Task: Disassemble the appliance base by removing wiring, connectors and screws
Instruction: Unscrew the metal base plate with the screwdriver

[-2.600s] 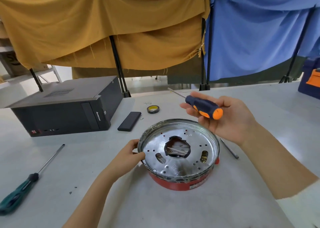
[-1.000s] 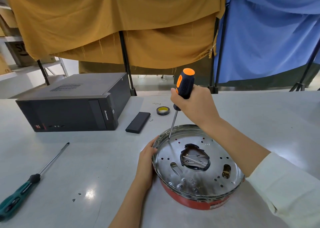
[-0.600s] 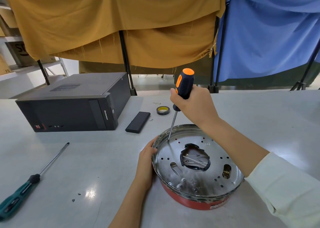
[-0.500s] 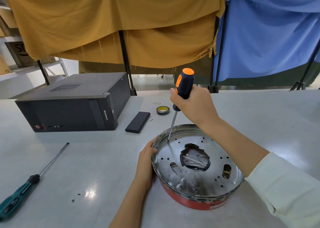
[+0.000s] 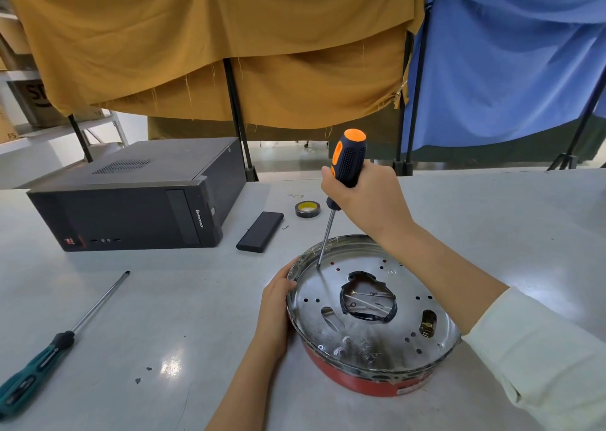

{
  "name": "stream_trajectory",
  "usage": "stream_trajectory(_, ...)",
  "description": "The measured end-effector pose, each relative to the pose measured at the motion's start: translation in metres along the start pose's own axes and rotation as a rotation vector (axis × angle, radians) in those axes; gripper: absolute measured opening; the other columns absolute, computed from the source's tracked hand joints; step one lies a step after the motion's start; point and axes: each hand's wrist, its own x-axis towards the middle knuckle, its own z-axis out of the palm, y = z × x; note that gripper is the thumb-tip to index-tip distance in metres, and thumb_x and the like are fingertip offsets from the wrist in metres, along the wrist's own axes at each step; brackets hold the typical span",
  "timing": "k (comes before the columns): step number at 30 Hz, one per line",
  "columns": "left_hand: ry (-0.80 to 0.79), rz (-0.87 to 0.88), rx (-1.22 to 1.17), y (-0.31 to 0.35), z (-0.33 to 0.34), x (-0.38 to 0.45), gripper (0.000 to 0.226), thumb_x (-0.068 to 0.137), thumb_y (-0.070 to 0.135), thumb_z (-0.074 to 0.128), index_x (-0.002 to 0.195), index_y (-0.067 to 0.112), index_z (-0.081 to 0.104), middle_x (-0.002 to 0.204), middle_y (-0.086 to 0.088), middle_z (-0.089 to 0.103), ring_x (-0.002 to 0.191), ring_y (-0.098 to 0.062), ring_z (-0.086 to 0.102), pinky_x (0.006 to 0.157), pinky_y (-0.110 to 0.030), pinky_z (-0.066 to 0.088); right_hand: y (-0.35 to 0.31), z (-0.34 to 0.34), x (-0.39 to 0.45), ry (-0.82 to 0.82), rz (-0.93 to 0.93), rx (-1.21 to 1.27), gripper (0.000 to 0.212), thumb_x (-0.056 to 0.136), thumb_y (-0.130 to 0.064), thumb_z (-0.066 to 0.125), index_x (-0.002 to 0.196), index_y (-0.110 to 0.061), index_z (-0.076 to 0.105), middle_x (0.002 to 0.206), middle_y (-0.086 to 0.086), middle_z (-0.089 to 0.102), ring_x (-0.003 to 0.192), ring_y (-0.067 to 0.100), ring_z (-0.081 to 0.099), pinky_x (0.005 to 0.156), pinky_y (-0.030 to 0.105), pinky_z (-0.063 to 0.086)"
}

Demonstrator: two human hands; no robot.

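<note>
The appliance base [image 5: 406,342] is a round red shell with a shiny perforated metal plate on top, lying on the table in front of me. Thin wires show through the jagged hole in its middle. My right hand [image 5: 367,198] grips the black and orange screwdriver [image 5: 344,168] nearly upright, its tip set on the plate near the far left rim. My left hand [image 5: 275,306] holds the left side of the base, fingers curled round the rim.
A black computer case [image 5: 131,201] lies at the back left. A black flat device [image 5: 260,231] and a roll of tape [image 5: 307,209] lie beyond the base. A green-handled screwdriver [image 5: 42,355] lies at the left. Ochre and blue cloths hang behind the table.
Since 2.6 s ago my right hand turned the screwdriver upright and set its tip on the plate. Over the last second both hands have held nearly still.
</note>
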Motion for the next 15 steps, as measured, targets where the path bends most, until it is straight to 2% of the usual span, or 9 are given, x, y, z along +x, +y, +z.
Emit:
stream_trajectory(3,-0.028,-0.013,0.017,0.002,-0.002,-0.001,0.044,0.071,0.012,0.048,0.106,0.024,0.071,0.11,-0.004,0.07,0.107,-0.024,0.064,0.086,-0.039,0.051,-0.003,-0.005,-0.001,0.014,0.016,0.031,0.037,0.085,-0.04,0.058,0.057,-0.016,0.052,0.05,-0.004,0.057,0.052,0.011,0.054,0.049,0.026,0.043)
stream_trajectory(5,-0.087,-0.119,-0.02,0.008,-0.003,-0.004,0.042,0.068,0.011,0.051,0.106,0.014,0.069,0.106,-0.01,0.071,0.097,-0.027,0.066,0.083,-0.04,0.053,-0.005,-0.013,-0.001,0.061,0.027,0.077,0.037,0.084,-0.04,0.058,0.058,-0.014,0.051,0.049,-0.004,0.054,0.052,0.011,0.052,0.049,0.021,0.04)
stream_trajectory(6,-0.098,-0.181,0.02,0.015,-0.003,-0.005,0.04,0.065,0.01,0.052,0.101,0.008,0.067,0.096,-0.013,0.07,0.084,-0.026,0.067,0.075,-0.035,0.053,-0.005,-0.018,-0.002,0.095,0.029,0.081,0.037,0.083,-0.041,0.059,0.056,-0.018,0.047,0.046,-0.008,0.05,0.051,0.008,0.049,0.048,0.017,0.037)
stream_trajectory(8,-0.092,-0.281,0.24,0.029,-0.003,-0.005,0.028,0.067,0.006,0.05,0.092,0.003,0.062,0.08,-0.014,0.061,0.068,-0.023,0.058,0.063,-0.03,0.047,-0.003,-0.031,-0.003,0.147,0.039,0.06,0.039,0.081,-0.046,0.059,0.054,-0.025,0.041,0.045,-0.011,0.049,0.05,0.006,0.048,0.047,0.013,0.034)
stream_trajectory(10,-0.076,-0.329,0.427,0.041,0.0,-0.003,0.027,0.077,-0.005,0.044,0.096,0.0,0.063,0.081,-0.014,0.059,0.073,-0.025,0.056,0.067,-0.033,0.049,0.004,-0.047,-0.006,0.158,0.08,0.048,0.036,0.08,-0.052,0.059,0.059,-0.024,0.049,0.051,-0.009,0.056,0.052,0.009,0.054,0.049,0.016,0.039)
stream_trajectory(12,-0.035,-0.36,0.489,0.049,0.008,-0.003,0.034,0.08,-0.01,0.038,0.099,0.001,0.064,0.085,-0.017,0.063,0.08,-0.03,0.061,0.077,-0.04,0.054,0.016,-0.064,-0.012,0.073,0.15,0.022,0.033,0.08,-0.054,0.061,0.08,-0.021,0.061,0.065,-0.003,0.063,0.057,0.014,0.062,0.055,0.026,0.049)
stream_trajectory(13,-0.006,-0.361,0.497,0.052,0.012,-0.004,0.036,0.08,-0.011,0.036,0.097,0.003,0.064,0.086,-0.018,0.065,0.082,-0.032,0.063,0.081,-0.044,0.054,0.024,-0.072,-0.017,0.001,0.185,0.019,0.028,0.081,-0.051,0.063,0.089,-0.024,0.062,0.073,-0.001,0.065,0.057,0.015,0.063,0.054,0.027,0.051)
stream_trajectory(15,0.058,-0.339,0.454,0.056,0.019,-0.006,0.036,0.081,-0.012,0.034,0.092,0.006,0.064,0.082,-0.018,0.066,0.075,-0.032,0.063,0.081,-0.047,0.053,0.042,-0.086,-0.032,-0.128,0.261,0.063,0.016,0.082,-0.04,0.068,0.095,-0.035,0.06,0.084,-0.004,0.065,0.051,0.01,0.062,0.048,0.023,0.051)
